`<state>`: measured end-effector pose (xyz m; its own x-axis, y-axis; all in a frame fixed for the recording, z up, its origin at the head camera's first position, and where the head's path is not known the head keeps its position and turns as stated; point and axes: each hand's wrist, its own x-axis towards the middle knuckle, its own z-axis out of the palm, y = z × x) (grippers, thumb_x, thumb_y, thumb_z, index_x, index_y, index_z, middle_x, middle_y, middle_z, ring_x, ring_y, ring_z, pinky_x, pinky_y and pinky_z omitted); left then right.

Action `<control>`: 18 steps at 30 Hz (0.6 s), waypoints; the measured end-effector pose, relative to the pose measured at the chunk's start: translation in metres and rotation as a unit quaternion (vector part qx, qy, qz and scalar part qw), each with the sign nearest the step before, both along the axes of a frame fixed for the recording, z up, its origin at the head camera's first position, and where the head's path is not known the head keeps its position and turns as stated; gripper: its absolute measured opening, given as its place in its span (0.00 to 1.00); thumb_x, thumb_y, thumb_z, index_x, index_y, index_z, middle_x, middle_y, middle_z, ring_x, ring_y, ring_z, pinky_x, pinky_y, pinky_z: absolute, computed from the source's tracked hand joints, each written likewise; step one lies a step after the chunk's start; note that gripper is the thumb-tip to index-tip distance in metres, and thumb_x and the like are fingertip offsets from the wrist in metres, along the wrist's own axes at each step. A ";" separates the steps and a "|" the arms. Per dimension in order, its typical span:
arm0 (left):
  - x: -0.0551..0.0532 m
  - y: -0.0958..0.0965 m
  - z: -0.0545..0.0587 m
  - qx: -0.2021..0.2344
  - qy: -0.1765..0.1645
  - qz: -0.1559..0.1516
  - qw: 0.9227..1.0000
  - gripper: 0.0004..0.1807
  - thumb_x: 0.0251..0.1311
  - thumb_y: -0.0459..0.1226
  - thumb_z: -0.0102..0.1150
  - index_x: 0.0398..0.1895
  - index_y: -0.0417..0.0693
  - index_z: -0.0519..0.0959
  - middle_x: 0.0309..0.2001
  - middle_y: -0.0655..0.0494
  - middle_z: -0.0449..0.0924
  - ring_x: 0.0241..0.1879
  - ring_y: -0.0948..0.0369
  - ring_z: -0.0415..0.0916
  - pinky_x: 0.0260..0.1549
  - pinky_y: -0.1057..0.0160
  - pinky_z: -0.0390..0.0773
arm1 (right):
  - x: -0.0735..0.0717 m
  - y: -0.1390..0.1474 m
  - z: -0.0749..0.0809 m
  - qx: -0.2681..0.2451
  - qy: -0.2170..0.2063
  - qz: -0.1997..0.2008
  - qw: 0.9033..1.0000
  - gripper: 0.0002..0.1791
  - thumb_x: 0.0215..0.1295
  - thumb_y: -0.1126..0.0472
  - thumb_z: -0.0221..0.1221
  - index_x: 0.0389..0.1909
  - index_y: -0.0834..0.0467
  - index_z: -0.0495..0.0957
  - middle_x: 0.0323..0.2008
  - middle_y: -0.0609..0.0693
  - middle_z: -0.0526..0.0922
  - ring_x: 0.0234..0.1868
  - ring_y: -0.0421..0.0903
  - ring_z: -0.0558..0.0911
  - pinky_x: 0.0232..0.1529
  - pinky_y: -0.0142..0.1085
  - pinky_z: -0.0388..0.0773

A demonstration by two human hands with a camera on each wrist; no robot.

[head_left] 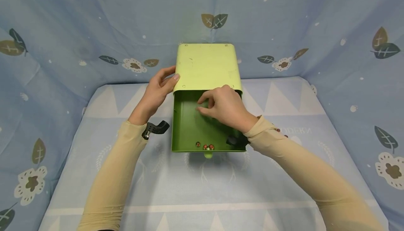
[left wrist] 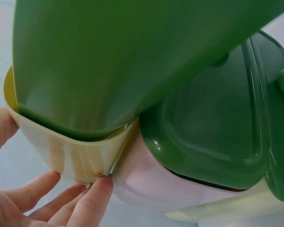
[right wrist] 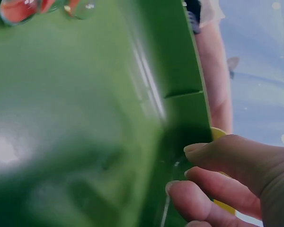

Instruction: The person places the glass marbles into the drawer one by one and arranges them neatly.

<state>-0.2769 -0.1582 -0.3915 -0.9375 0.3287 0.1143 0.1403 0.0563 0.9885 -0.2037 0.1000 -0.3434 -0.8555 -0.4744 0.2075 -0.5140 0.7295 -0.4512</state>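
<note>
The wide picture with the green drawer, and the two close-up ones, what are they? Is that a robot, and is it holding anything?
No robot here, just a person using their two bare hands! The wide picture comes from a camera on the person's head, looking forward and down. Each close-up comes from a camera on one wrist.

On the table stands a yellow-green box with its green drawer pulled open. Three little reddish balls lie near the drawer's front. The left hand touches the box's edge. The right hand is over the drawer, and I can't see anything between its thumb and fingers.
</note>
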 end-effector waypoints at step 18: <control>0.001 0.000 0.002 -0.003 -0.003 0.000 1.000 0.35 0.85 0.47 0.57 0.86 0.44 0.61 0.82 0.49 0.63 0.78 0.53 0.68 0.75 0.50 0.73 | 0.017 0.033 0.024 -0.113 0.024 -0.011 0.993 0.04 0.69 0.58 0.77 0.41 0.52 0.95 0.19 0.40 0.81 0.21 0.39 0.78 0.26 0.39 0.75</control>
<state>-0.2761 -0.1585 -0.3898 -0.9381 0.3296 0.1064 0.1341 0.0625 0.9890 -0.1865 0.1328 -0.3193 -0.8518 -0.3918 0.3477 -0.5237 0.6234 -0.5806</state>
